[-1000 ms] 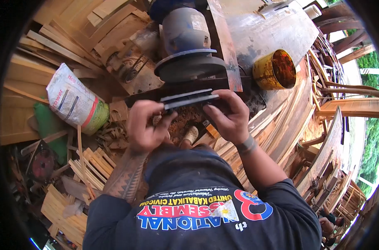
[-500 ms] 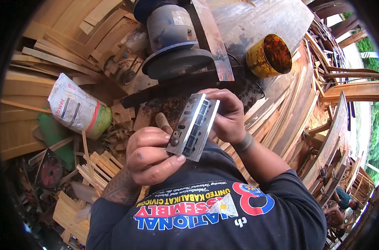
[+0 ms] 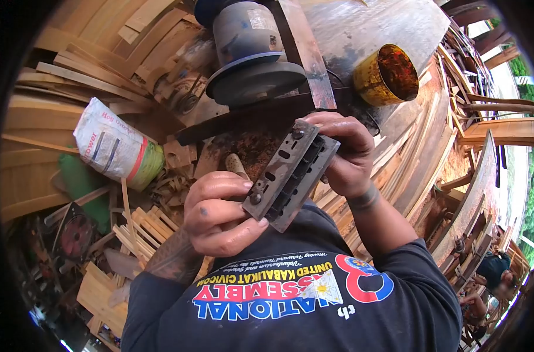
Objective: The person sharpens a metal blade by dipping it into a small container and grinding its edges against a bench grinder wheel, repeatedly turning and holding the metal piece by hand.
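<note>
Between my hands is a slotted metal block point(image 3: 274, 171), made of two parallel steel plates with dark ribs between them and round bolt heads on the near plate. It is tilted, its upper end leaning right. My left hand point(image 3: 223, 214) pinches its lower left end, thumb and fingers closed on the edges. At the upper right end, my right hand point(image 3: 349, 149) grips it with bent fingers; part of the thumb is hidden behind the block. Beyond the block stands a motor-driven grinder point(image 3: 246, 35) with a grey grinding wheel point(image 3: 256, 85).
A yellow tin point(image 3: 369, 79), stained brown inside, stands right of the grinder. On the left are a white feed sack point(image 3: 111, 138) and wood offcuts point(image 3: 144, 234). Long wooden strips point(image 3: 408, 158) lie to the right. People point(image 3: 493, 270) are at the far right.
Both hands have tilted the block further to the right and turned it, so the bright glare on its plates is gone. It appears slightly further right. The grip stays on both ends.
</note>
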The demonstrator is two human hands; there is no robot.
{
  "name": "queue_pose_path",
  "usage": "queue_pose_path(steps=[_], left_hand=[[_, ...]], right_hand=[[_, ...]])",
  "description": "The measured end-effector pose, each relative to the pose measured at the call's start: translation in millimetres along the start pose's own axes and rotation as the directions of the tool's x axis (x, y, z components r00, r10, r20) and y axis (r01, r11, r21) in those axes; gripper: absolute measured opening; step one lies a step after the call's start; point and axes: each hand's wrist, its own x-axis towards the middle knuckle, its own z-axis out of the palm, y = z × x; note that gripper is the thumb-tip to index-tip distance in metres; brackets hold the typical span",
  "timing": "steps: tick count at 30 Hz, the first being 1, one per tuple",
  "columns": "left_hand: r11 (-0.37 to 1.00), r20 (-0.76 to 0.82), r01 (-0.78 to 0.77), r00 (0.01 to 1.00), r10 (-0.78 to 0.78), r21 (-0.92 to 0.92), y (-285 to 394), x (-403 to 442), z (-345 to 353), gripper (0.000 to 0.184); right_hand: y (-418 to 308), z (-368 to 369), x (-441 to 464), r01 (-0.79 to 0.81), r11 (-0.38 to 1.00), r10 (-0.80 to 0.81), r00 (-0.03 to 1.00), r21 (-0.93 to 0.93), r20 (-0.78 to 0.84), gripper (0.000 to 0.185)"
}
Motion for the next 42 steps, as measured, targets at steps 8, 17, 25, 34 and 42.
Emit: queue_pose_path(steps=[8, 17, 25, 34, 42], left_hand=[[1.0, 0.03, 0.018, 0.999, -0.018, 0.011, 4, 4, -4, 0.035], [0.999, -0.002, -0.029, 1.0, 0.029, 0.019, 4, 9, 1, 0.035], [0.996, -0.089, -0.077, 0.993, 0.081, 0.047, 7, 10, 17, 0.035], [0.985, -0.243, -0.097, 0.961, 0.13, 0.14, 11, 5, 45, 0.025], [0.982, -0.243, -0.136, 0.956, 0.165, 0.131, 10, 3, 51, 0.023]], right_hand=[[2, -1, -12, -0.15, 0.988, 0.147, 0.986, -0.041, -0.08, 0.035], [9, -1, -17, -0.202, 0.975, 0.209, 0.976, 0.095, -0.068, 0.033], [14, 8, -20, -0.306, 0.925, 0.325, 0.944, 0.227, -0.054, 0.044], [10, 22, -13, -0.285, 0.84, 0.33, 0.944, 0.461, -0.018, 0.029], [3, 16, -4, -0.251, 0.894, 0.247, 0.967, 0.371, 0.057, 0.038]])
